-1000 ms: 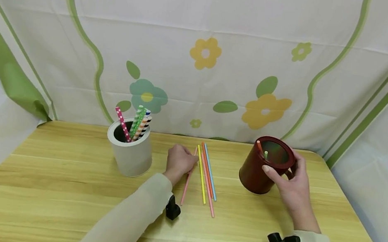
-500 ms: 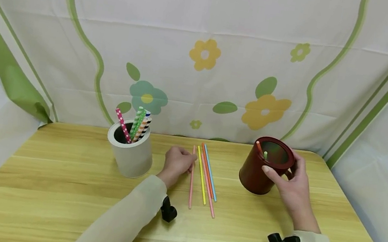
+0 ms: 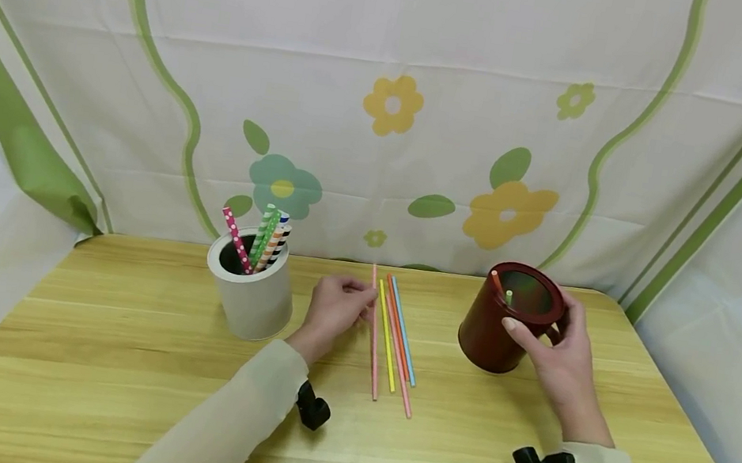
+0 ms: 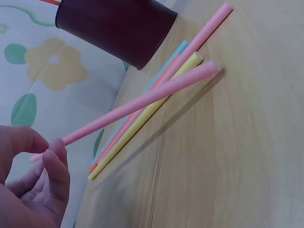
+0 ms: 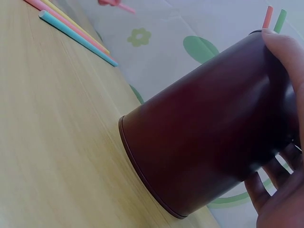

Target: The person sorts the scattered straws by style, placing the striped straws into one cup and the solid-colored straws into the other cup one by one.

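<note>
My left hand (image 3: 335,308) pinches a pink straw (image 3: 374,356) near its far end. In the left wrist view this straw (image 4: 137,102) is tilted and its near end is off the table, casting a shadow. Just right of it lie a yellow straw (image 3: 387,338), an orange straw (image 3: 395,299), a blue straw (image 3: 403,332) and a second pink straw (image 3: 404,392). My right hand (image 3: 570,365) holds a dark red mug (image 3: 492,334) at its handle side, thumb at the rim. Inside the mug stand an orange straw (image 3: 496,281) and a green straw (image 3: 508,298).
A white canister (image 3: 251,310) at the left holds several patterned straws (image 3: 266,240), striped and dotted. Everything stands on a wooden table (image 3: 128,363). A flowered cloth (image 3: 237,67) hangs right behind the table's far edge.
The pink straw's near end has swung to the right and its far end sits farther up. My left hand has shifted slightly left. The right hand and mug stay put.
</note>
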Demonstrator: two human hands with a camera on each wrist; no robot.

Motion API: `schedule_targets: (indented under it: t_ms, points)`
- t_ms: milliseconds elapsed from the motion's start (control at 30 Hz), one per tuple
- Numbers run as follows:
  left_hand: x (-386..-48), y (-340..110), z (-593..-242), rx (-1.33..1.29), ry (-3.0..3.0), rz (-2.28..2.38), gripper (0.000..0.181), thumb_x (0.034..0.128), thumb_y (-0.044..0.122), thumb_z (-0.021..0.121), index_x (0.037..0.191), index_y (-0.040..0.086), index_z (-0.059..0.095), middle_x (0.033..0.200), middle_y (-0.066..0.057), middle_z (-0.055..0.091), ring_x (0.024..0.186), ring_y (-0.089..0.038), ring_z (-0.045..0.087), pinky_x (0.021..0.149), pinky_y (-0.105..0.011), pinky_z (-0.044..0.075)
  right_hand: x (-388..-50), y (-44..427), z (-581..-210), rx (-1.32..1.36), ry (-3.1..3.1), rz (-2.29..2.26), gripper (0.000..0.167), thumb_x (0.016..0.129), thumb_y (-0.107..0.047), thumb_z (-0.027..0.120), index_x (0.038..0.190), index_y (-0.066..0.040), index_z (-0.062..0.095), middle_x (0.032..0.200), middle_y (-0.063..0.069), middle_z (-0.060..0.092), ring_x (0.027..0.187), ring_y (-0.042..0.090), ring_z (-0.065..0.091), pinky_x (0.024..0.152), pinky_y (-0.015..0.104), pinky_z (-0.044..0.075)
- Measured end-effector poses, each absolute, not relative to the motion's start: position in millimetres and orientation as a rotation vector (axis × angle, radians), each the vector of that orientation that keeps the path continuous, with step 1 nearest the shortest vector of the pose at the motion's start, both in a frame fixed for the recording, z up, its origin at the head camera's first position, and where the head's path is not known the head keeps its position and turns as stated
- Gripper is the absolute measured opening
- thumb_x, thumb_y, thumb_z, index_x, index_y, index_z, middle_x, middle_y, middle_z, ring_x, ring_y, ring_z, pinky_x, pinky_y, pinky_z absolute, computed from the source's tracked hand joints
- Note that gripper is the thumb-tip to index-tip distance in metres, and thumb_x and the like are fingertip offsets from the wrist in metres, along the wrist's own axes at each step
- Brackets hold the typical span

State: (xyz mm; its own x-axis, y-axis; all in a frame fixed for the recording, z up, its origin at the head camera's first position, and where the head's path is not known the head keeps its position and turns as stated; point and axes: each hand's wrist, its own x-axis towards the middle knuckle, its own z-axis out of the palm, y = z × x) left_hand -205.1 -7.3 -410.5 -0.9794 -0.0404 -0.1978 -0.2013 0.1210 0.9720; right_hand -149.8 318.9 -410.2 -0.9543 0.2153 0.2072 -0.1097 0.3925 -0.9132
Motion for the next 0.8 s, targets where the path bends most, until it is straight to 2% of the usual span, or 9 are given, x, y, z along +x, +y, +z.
schedule_targets:
  t_ms: [133, 333, 433, 567, 667, 800]
  points:
    - [-203.5, -7.6, -407.1, -0.166, 2.212, 2.049, 0.016, 0.0976, 0.007, 0.067, 0.11, 0.001, 0.076, 0.096, -0.014, 0.079, 0.066, -0.014, 0.069, 0.062, -0.031, 0.059, -149.2, 318.9, -410.8, -0.096, -2.359, 1.584, 0.086, 0.096, -0.021, 0.083, 0.165, -0.022, 0.033, 0.15, -0.014, 0.05, 0.134, 0.001, 0.045, 0.107, 0.023, 0.039]
    - [-202.8, -6.9, -402.8, -0.13, 2.177, 2.094, 0.015, 0.098, 0.008, 0.069, 0.109, 0.001, 0.076, 0.093, -0.01, 0.075, 0.069, -0.015, 0.07, 0.06, -0.027, 0.058, -148.9, 318.9, -411.6, -0.099, -2.354, 1.58, 0.085, 0.096, -0.021, 0.083, 0.165, -0.022, 0.034, 0.15, -0.013, 0.05, 0.134, 0.001, 0.046, 0.104, 0.018, 0.04]
    - [-201.8, -5.0, -398.8, -0.118, 2.165, 2.119, 0.014, 0.0975, 0.008, 0.071, 0.109, 0.002, 0.076, 0.094, -0.01, 0.076, 0.071, -0.015, 0.071, 0.062, -0.029, 0.06, -148.7, 318.5, -410.9, -0.099, -2.352, 1.582, 0.084, 0.096, -0.021, 0.083, 0.165, -0.023, 0.034, 0.15, -0.012, 0.05, 0.134, 0.001, 0.046, 0.104, 0.017, 0.04]
    - [-200.1, -3.1, -392.6, -0.056, 2.126, 2.167, 0.015, 0.0963, 0.008, 0.072, 0.109, 0.003, 0.076, 0.101, -0.017, 0.077, 0.073, -0.016, 0.073, 0.068, -0.037, 0.065, -149.1, 318.1, -410.6, -0.093, -2.35, 1.583, 0.084, 0.096, -0.022, 0.083, 0.164, -0.024, 0.035, 0.151, -0.012, 0.051, 0.134, 0.001, 0.046, 0.102, 0.014, 0.04]
    - [-197.9, -1.9, -386.2, 0.002, 2.085, 2.209, 0.015, 0.0961, 0.008, 0.072, 0.11, 0.004, 0.074, 0.107, -0.023, 0.076, 0.075, -0.019, 0.075, 0.069, -0.037, 0.066, -149.3, 317.9, -410.4, -0.088, -2.348, 1.585, 0.083, 0.096, -0.022, 0.083, 0.164, -0.023, 0.035, 0.151, -0.011, 0.051, 0.134, 0.002, 0.046, 0.102, 0.013, 0.041]
    - [-194.0, 0.0, -375.3, 0.052, 2.039, 2.262, 0.014, 0.0958, 0.007, 0.072, 0.109, 0.003, 0.073, 0.099, -0.017, 0.076, 0.077, -0.023, 0.075, 0.064, -0.033, 0.065, -149.5, 317.8, -410.3, -0.086, -2.346, 1.595, 0.084, 0.096, -0.021, 0.083, 0.164, -0.023, 0.035, 0.151, -0.011, 0.05, 0.134, 0.002, 0.046, 0.102, 0.015, 0.04]
